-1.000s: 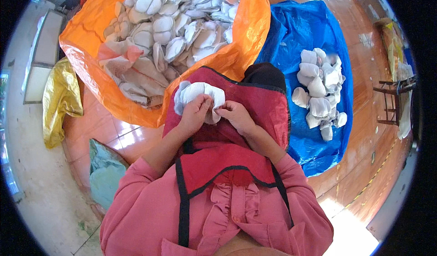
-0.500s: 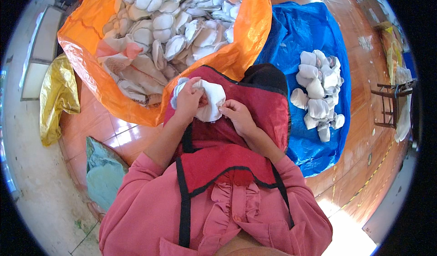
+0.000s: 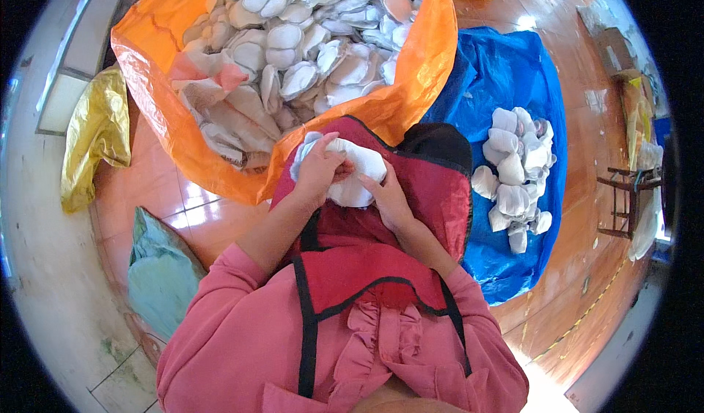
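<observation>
Above my lap, a rounded white cloth piece (image 3: pixel 361 162) with a grey-blue part at its left end is held between both hands. My left hand (image 3: pixel 320 169) lies over its left side, with the fingers bent onto the white cloth. On the right edge, my right hand (image 3: pixel 391 199) is closed, thumb on top and fingers behind. What the left fingertips pinch is partly hidden. Under the piece spreads the dark red apron (image 3: pixel 433 185). Just beyond my lap, an orange sack (image 3: pixel 147 105) lies wide open, filled with many flat white sewn cloth pieces (image 3: pixel 299 79).
To the right, puffier white cloth pieces (image 3: pixel 511 165) lie heaped on a blue plastic sheet (image 3: pixel 532 262). A yellow sack (image 3: pixel 99 138) and a green sack (image 3: pixel 158 281) lie on the left. A small wooden stool (image 3: pixel 623 185) stands at the far right on the tiled floor.
My right hand has moved from pinching the cloth's lower right edge to wrapping round its right side. The white piece now looks rounder and turned. The whole view has shifted slightly.
</observation>
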`<state>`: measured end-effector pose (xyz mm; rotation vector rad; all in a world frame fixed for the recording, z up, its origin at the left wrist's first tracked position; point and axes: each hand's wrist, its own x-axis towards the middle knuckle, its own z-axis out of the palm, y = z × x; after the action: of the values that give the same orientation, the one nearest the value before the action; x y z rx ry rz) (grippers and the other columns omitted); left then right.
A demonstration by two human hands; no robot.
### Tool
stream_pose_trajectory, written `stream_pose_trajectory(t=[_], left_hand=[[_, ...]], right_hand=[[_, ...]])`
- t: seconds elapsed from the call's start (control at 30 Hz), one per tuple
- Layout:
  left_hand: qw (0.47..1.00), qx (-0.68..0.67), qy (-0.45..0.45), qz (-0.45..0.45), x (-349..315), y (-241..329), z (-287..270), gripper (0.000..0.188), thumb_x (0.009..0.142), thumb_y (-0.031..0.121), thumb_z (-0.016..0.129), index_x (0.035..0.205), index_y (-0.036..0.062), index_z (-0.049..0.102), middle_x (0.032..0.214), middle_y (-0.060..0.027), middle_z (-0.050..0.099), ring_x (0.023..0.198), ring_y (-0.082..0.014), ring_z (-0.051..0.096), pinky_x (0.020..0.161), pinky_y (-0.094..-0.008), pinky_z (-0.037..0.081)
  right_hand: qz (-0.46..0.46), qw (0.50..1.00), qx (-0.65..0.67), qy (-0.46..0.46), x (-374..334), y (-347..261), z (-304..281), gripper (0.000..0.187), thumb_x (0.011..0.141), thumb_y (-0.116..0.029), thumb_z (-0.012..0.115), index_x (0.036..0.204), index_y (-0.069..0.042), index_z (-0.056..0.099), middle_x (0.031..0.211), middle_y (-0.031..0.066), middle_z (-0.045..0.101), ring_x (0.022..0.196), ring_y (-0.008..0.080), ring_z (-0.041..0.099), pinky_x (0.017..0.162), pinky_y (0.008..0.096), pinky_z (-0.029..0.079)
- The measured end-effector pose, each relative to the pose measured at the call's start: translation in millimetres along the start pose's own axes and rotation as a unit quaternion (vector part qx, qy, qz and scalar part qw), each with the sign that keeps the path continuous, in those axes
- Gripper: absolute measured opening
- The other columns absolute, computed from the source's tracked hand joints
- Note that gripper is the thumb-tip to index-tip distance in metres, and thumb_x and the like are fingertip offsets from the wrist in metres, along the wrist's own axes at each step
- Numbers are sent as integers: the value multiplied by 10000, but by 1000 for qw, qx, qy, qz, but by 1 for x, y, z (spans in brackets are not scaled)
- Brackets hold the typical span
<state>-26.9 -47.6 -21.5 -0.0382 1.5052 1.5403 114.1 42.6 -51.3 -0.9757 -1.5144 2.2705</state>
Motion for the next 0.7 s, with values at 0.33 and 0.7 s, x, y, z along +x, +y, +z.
stream_pose_trajectory(t=[0.33,0.7], left_hand=[[994,-91,-50,18,-49,2,2,376,947,209,558,1275,41,479,1101,-92,605,1005,-207,597,881,-358,504],[978,-197,26,-60,-21,4,1,366,889,158,635,1221,35,544,1141,-122,633,1010,-269,620,899,-405,502]], right_hand=[[-203,977,36,52,-4,-9,-3,360,832,45,598,1186,-16,591,1180,75,619,1092,196,575,949,313,442],[-415,874,-216,-131,-8,-15,-15,293,775,68,597,1022,-76,665,1147,82,642,1135,278,555,1015,387,392]])
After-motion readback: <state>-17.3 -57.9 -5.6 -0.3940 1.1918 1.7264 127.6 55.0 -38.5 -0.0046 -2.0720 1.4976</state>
